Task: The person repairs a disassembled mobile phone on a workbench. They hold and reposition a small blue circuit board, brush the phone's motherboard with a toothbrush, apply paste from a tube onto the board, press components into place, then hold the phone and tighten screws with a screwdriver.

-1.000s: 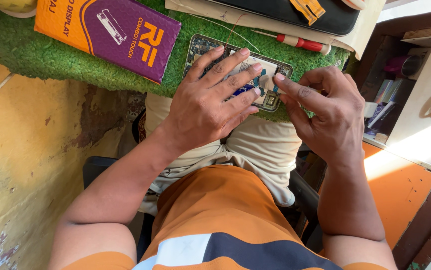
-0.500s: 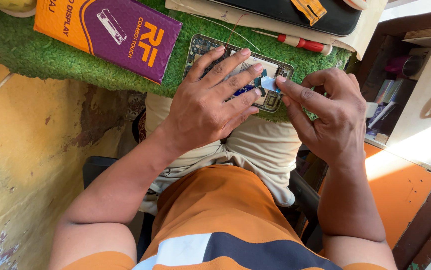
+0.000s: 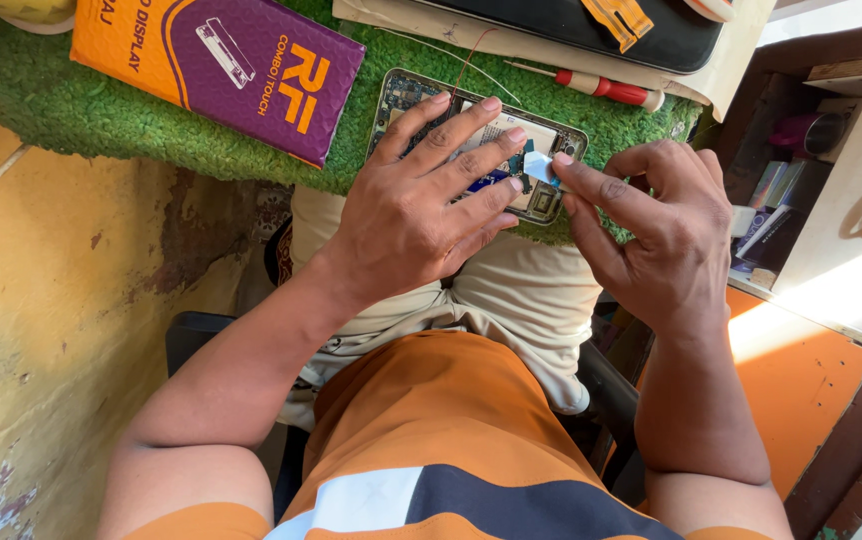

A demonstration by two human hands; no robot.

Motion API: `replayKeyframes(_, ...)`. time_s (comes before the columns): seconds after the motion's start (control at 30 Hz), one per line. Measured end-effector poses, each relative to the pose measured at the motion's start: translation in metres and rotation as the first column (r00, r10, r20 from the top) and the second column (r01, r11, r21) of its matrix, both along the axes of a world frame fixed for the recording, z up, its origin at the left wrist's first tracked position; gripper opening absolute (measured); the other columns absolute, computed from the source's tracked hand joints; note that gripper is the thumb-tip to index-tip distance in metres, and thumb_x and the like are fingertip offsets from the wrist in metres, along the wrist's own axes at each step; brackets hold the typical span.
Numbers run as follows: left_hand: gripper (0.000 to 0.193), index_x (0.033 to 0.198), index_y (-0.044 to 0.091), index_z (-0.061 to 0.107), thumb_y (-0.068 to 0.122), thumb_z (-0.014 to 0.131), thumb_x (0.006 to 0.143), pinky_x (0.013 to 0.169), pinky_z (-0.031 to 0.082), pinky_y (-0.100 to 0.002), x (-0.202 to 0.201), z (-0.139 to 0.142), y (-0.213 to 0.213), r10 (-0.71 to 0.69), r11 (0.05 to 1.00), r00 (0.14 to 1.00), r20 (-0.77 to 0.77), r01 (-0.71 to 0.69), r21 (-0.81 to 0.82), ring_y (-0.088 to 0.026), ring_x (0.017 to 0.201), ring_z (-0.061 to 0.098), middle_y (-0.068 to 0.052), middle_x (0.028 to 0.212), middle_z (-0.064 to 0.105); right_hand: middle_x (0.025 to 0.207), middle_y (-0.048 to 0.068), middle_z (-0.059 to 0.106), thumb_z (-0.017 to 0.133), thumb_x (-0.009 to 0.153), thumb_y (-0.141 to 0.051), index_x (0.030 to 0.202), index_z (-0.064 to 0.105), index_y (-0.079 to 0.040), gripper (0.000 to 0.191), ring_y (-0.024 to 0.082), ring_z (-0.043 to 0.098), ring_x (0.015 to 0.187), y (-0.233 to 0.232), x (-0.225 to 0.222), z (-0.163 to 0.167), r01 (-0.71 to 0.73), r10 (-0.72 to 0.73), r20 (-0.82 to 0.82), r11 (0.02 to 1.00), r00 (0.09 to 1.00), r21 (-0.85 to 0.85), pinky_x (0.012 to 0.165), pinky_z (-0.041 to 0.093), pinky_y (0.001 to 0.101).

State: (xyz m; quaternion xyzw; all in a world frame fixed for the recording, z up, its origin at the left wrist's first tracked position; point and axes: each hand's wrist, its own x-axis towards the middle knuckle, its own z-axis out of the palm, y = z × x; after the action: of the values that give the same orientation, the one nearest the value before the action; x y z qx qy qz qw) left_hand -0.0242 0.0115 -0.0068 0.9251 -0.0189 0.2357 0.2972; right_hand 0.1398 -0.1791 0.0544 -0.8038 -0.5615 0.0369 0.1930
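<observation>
Box (image 3: 221, 75), orange and purple, left of the opened phone (image 3: 481, 140) on the green mat (image 3: 81, 120). Phone back is off, boards bared; reassembly appears undone. Left hand (image 3: 421, 215) lies flat on the phone, fingers spread, pinning it. Right hand (image 3: 651, 235), at the phone's right end, pinches a small pale strip (image 3: 539, 167) between thumb and forefinger. Red screwdriver (image 3: 616, 92) beyond the phone.

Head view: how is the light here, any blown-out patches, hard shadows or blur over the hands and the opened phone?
Head view: sharp throughout, no motion blur on the left hand or right hand; the opened phone on the green mat is evenly lit and readable; sunlight blows out the white shelf at right and the top right corner; soft shadow lies under the forearms; slight wide-angle stretch at the edges.
</observation>
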Motion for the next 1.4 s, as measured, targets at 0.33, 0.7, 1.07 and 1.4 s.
replayKeyframes(0.33,0.02,0.117,0.012,0.078,0.025,0.08,0.103,0.125,0.03,-0.05,0.0001,-0.0005,-0.0005,0.003,1.0,1.0,0.002,-0.003,-0.001,-0.029,0.146,0.049,-0.008,0.146,0.064,0.094,0.002,0.062,0.085,0.098,-0.013,0.122,0.08,-0.019,0.025,0.019,0.054,0.083,0.0,0.0016,0.0,-0.017,0.017,-0.005,1.0,1.0,0.016,0.076,0.034,0.0341)
replayKeyframes(0.7,0.021,0.117,0.011,0.078,0.026,0.08,0.102,0.125,0.03,-0.05,0.0003,0.0,-0.0006,0.003,1.0,1.0,0.0,-0.003,0.004,-0.029,0.146,0.049,-0.008,0.145,0.064,0.093,0.001,0.062,0.085,0.097,-0.014,0.122,0.081,-0.02,0.026,0.019,0.053,0.082,0.0,0.0017,-0.0004,-0.014,0.014,-0.005,1.0,1.0,0.014,0.075,0.033,0.0345)
replayKeyframes(1.07,0.021,0.117,0.012,0.078,0.025,0.08,0.101,0.125,0.03,-0.05,0.0017,-0.0032,-0.0012,0.016,1.0,1.0,0.01,-0.016,0.022,-0.029,0.145,0.05,-0.007,0.145,0.064,0.097,0.003,0.062,0.084,0.095,-0.013,0.126,0.081,-0.021,0.032,0.02,0.054,0.085,0.0029,0.0025,-0.0008,-0.014,0.014,-0.005,1.0,1.0,0.017,0.074,0.034,0.0345)
replayKeyframes(1.4,0.021,0.116,0.011,0.077,0.026,0.079,0.101,0.124,0.031,-0.05,0.0018,-0.0018,-0.0013,0.019,0.999,1.0,0.006,-0.019,0.026,-0.029,0.144,0.05,-0.008,0.143,0.064,0.096,0.003,0.061,0.083,0.092,-0.013,0.124,0.081,-0.022,0.034,0.021,0.054,0.084,0.0045,0.0042,-0.0026,-0.007,0.008,-0.043,1.0,0.999,0.028,0.077,0.036,0.0366)
